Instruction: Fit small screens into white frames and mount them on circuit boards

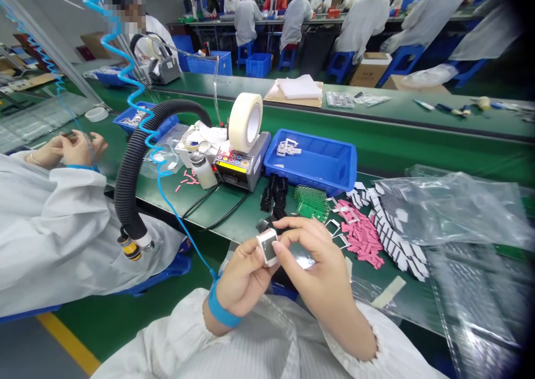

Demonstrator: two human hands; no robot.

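Note:
A small white frame with a dark screen (268, 248) is held up in front of my chest. My left hand (246, 273), with a blue wrist strap, pinches its left side and lower edge. Thumb and fingers of my right hand (311, 259) close on its right side. Just beyond my hands on the green bench lie green circuit boards (311, 203), a heap of pink pieces (363, 237) and rows of white pieces (395, 234). Some white frames lie between the boards and the pink heap.
A blue tray (321, 164) with white parts stands beside a tape dispenser (244, 167) carrying a tape roll (246, 122). A black hose (125, 184) and coiled blue cord hang left, near a co-worker's hands. Clear plastic trays (480, 295) lie right.

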